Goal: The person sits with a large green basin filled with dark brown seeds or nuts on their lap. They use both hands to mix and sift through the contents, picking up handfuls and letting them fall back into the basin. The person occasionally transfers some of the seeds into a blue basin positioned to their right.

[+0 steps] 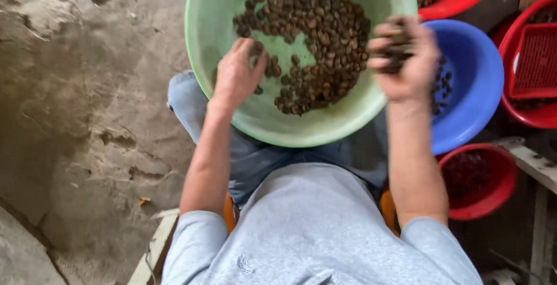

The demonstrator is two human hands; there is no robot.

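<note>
At the left of the frame lies a cracked concrete floor. In the upper middle, a pale green basin rests on the person's lap, holding a heap of small brown nuts. The left hand reaches into the basin's lower left part, fingers curled loosely on a few nuts at the heap's edge. Further right, the right hand is closed around a clutch of nuts and hovers over the green rim, just beside the blue bowl, which already holds some. Red bowls stand at the far right. The step looks like sorting by hand; releasing the handful calls for the right bowl.
</note>
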